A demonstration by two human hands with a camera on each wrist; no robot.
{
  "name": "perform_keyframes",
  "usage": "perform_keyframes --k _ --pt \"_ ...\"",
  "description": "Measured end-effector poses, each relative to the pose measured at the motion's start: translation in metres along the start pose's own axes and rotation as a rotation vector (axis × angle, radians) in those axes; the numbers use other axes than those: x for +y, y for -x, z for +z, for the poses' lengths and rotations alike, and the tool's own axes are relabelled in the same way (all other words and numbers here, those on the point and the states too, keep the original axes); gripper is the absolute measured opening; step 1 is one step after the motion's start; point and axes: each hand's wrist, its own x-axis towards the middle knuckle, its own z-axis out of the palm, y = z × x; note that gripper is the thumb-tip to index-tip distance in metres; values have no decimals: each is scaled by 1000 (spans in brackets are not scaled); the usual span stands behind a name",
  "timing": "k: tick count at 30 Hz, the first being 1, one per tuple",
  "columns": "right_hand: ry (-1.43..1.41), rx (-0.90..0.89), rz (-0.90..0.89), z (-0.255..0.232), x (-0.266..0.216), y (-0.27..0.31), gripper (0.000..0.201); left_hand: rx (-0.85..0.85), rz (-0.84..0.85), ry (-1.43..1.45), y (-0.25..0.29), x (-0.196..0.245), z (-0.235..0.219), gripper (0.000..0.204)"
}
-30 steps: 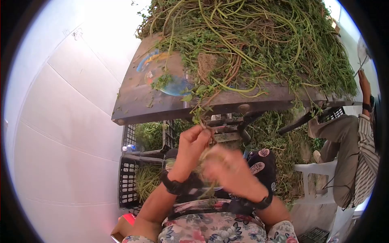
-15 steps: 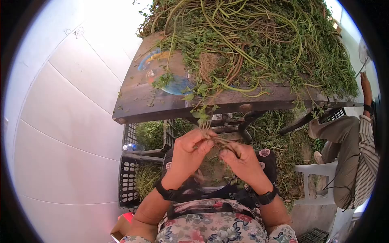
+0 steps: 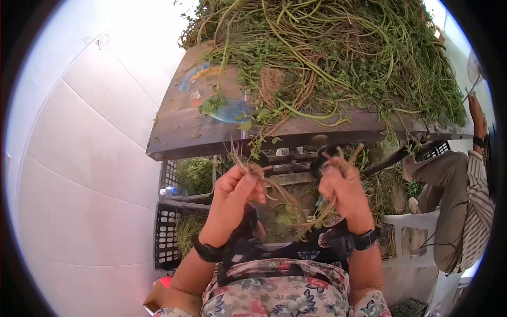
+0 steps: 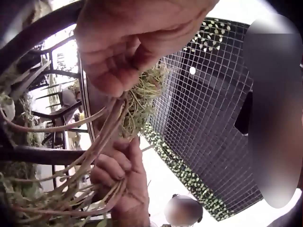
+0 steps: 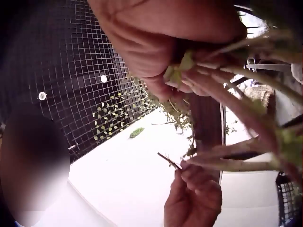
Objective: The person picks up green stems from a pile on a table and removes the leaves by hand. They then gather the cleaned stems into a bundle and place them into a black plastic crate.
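My left hand (image 3: 235, 190) pinches thin pale root ends between thumb and fingers, in front of the table edge. To its right, my right hand (image 3: 343, 193) grips several green-brown stems, slightly blurred. Long plant stems (image 3: 288, 198) loop down between the two hands. From the left wrist, the stems (image 4: 102, 135) run down from the fingertips, and the right hand (image 4: 120, 179) curls around others below. Thick stems with small leaves (image 5: 232, 101) pass close under the right hand in the right wrist view, while the left hand (image 5: 194, 198) pinches a thin end.
A large heap of leafy stems (image 3: 343, 58) covers most of the wooden table (image 3: 179, 127). Black crates (image 3: 166, 238) with greens stand at lower left. More stems (image 3: 383, 206) lie beneath the table. At right are a white plastic chair (image 3: 412, 219) and a seated person (image 3: 443, 179).
My hands came together at the stems, then moved apart, the right one going right and up with stems. The left hand shifted slightly left, still pinching its ends.
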Motion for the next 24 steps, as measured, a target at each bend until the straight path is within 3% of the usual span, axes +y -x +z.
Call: perform_keyframes --k 2,6,7,10,14,16,17,19,21,24 --pt "200 -8 120 14 2 6 18 -40 -82 198 -2 1 0 21" --pt "550 -231 -354 28 21 0 27 -68 -120 135 0 1 6 22" --pt "548 -257 -255 34 15 3 29 -78 -115 123 0 1 8 22" --pt "633 -299 -195 41 15 6 31 -108 -66 77 0 -1 10 21" --pt "722 -246 -341 43 25 9 31 -133 -35 -130 1 2 9 15" --pt "813 -213 -336 44 25 10 29 -94 354 -655 3 2 13 16" --pt "665 -185 -256 46 27 11 27 -69 551 -916 4 3 16 17" --pt "369 -132 -96 51 33 12 23 -35 642 -895 8 3 23 17" --pt "272 -123 -71 54 29 13 21 -24 755 -850 8 1 26 21" --pt "165 -124 16 53 31 14 19 -46 786 -847 6 -2 24 20"
